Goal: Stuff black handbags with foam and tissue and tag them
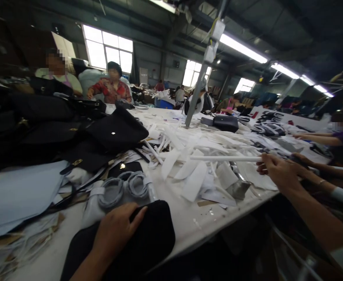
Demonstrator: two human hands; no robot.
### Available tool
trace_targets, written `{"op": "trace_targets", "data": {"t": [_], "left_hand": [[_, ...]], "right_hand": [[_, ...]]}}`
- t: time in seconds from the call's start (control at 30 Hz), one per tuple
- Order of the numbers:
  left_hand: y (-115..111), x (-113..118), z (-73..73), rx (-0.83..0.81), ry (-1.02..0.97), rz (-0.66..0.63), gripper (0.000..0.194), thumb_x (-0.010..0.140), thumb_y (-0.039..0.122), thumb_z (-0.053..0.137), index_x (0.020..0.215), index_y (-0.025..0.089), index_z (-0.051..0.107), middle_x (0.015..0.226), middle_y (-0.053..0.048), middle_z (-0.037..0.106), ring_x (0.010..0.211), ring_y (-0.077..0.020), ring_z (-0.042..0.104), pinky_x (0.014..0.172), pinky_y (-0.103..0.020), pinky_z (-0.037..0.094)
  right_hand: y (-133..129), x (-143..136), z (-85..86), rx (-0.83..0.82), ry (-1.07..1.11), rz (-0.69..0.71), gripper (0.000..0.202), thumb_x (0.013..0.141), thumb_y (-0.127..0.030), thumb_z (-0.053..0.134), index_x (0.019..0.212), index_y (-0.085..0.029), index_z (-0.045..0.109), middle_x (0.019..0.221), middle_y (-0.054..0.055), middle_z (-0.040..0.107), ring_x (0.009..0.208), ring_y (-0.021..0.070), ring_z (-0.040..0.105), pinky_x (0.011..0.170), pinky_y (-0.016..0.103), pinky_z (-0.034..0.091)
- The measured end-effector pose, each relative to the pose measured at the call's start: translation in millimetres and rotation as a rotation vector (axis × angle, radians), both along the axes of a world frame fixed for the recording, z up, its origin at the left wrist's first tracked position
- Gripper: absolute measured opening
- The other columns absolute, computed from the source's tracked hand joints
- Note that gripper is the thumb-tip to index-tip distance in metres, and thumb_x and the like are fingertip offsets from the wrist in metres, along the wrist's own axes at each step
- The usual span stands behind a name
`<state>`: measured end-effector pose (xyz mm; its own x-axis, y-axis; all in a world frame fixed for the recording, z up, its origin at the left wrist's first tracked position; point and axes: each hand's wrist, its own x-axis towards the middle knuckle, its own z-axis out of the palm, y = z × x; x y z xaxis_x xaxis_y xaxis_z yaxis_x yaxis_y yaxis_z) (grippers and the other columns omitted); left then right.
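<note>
At the front of the table lies a black bag [156,234]. My left hand [117,228] grips its upper side, thumb on top, with the other fingers partly hidden. My right hand [281,171] is closed on the end of a long, thin white strip [227,159], held level above the table and pointing left. Beneath that strip spreads a heap of loose white padding pieces [196,181]. Coils of grey cord or tubing [111,193] sit just beyond the black bag.
Black bags [43,128] are piled at the left, beside pale blue sheets [22,195]. A metal post [196,93] rises from the table [186,230]. A co-worker's forearms [326,181] reach in at the right, close to my right arm. Other people sit across the table.
</note>
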<state>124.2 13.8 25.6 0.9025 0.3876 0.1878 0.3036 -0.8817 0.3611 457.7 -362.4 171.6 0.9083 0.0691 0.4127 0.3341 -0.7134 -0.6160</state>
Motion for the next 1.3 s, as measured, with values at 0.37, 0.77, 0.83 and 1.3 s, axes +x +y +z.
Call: {"op": "trace_targets", "data": {"t": [0.37,0.77,0.83,1.3], "left_hand": [[-6,-6,-1.5,0.11,-0.192,-0.026,0.042,0.1,0.049,0.04,0.087,0.02,0.067,0.082,-0.004,0.071,0.078,-0.0203,0.067,0.071,-0.032,0.045],[-8,-7,1.7,0.088,-0.199,-0.018,0.041,0.099,0.048,0.042,0.077,0.021,0.063,0.076,-0.003,0.068,0.073,-0.0219,0.065,0.066,-0.034,0.042],[-7,-7,1.2,0.064,-0.197,-0.019,0.04,0.099,0.048,0.042,0.079,0.021,0.063,0.077,-0.003,0.069,0.074,-0.0215,0.065,0.067,-0.034,0.043],[-7,-8,0.1,0.098,-0.284,-0.031,0.038,0.098,0.047,0.045,0.076,0.021,0.062,0.074,-0.002,0.068,0.07,-0.0198,0.063,0.065,-0.032,0.041]], "right_hand": [[58,-33,-102.3,0.115,0.468,0.343,0.055,0.072,-0.072,0.062,0.078,-0.018,0.066,0.06,0.006,0.065,0.046,0.0174,0.059,0.043,0.03,0.051],[61,-47,-123.3,-0.253,0.478,0.48,0.047,0.078,-0.066,0.055,0.088,-0.023,0.071,0.059,0.004,0.068,0.056,0.0222,0.063,0.059,0.034,0.053],[71,-64,-115.5,-0.286,0.53,0.598,0.049,0.084,-0.064,0.05,0.097,-0.022,0.072,0.059,0.003,0.066,0.053,0.0204,0.061,0.055,0.031,0.051],[112,-81,-98.2,-0.3,0.28,0.844,0.035,0.085,-0.049,0.065,0.111,-0.025,0.072,0.106,0.006,0.072,0.093,0.0244,0.067,0.082,0.032,0.054]]}}
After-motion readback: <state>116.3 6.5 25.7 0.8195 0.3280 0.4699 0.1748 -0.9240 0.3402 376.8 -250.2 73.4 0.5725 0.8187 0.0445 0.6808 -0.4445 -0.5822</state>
